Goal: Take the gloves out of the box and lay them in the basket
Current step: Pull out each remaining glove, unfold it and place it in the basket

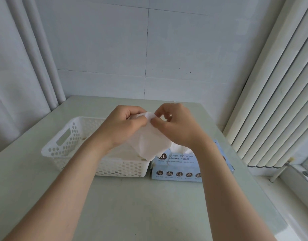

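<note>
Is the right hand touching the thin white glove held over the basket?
Touching. The head view shows the right hand pinching the thin white glove's top edge between thumb and fingertips.

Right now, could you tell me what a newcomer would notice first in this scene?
Two bare hands, left hand and right hand, meet at the centre, both pinching a white glove held in the air. Below them on the pale table, a white perforated basket sits left of a light blue glove box, the two standing close together.
</note>
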Action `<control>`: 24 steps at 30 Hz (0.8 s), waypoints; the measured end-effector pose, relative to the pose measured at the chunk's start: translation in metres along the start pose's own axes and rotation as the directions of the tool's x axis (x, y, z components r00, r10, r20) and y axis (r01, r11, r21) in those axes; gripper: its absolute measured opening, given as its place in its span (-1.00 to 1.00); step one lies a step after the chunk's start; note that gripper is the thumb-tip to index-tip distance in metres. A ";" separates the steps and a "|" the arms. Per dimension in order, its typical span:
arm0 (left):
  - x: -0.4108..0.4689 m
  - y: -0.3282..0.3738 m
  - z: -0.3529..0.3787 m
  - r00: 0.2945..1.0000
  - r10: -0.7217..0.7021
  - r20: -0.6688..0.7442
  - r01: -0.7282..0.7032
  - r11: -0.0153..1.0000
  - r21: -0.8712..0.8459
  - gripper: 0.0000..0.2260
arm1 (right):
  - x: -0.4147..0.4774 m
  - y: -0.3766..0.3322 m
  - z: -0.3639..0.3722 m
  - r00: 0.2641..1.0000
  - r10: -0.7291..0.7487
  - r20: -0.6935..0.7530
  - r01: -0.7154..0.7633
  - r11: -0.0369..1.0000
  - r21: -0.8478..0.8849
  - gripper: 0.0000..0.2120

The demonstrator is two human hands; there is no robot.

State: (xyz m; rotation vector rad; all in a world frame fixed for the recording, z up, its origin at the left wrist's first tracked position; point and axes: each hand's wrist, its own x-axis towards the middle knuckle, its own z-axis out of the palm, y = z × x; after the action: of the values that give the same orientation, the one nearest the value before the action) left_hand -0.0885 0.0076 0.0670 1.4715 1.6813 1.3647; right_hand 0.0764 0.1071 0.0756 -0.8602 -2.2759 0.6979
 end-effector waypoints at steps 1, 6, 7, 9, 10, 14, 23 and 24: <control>0.002 -0.002 -0.001 0.999 -0.008 -0.045 0.008 1.000 0.002 -0.87 | 0.000 0.000 0.000 1.000 0.010 -0.020 -0.011 1.000 -0.029 -0.86; 0.007 -0.009 -0.001 0.982 -0.035 -0.184 0.026 0.999 -0.047 -0.95 | -0.002 -0.003 -0.001 0.994 0.112 0.000 -0.111 0.987 0.117 -0.91; 0.007 -0.010 -0.001 0.980 -0.022 -0.197 0.010 0.998 -0.061 -0.94 | -0.001 -0.003 0.000 0.993 0.120 0.005 -0.119 0.978 0.173 -0.91; 0.008 -0.013 -0.003 0.977 0.000 -0.212 -0.016 0.997 -0.076 -0.91 | 0.000 -0.001 0.003 0.995 0.097 -0.013 -0.090 0.963 0.254 -0.89; 0.009 -0.014 -0.005 0.977 0.002 -0.215 -0.020 0.996 -0.082 -0.90 | 0.000 0.000 0.003 0.996 0.091 -0.019 -0.081 0.954 0.287 -0.89; 0.010 -0.016 -0.011 0.976 -0.012 -0.218 -0.015 0.993 -0.121 -0.89 | 0.001 0.000 0.003 0.993 0.104 -0.062 -0.081 0.951 0.298 -0.66; 0.007 -0.013 -0.023 0.987 -0.012 -0.159 -0.018 0.983 -0.181 -0.73 | 0.004 0.001 -0.002 0.981 0.029 -0.190 -0.039 0.998 -0.049 -0.91; 0.007 -0.014 -0.023 0.990 -0.016 -0.141 -0.012 0.981 -0.195 -0.69 | 0.005 0.002 -0.001 0.983 0.037 -0.182 -0.045 0.998 -0.038 -0.88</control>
State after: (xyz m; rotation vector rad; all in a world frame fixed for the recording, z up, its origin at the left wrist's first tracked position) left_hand -0.1165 0.0073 0.0644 1.2884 1.5801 1.6167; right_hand 0.0751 0.1118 0.0770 -0.9528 -2.1221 0.5665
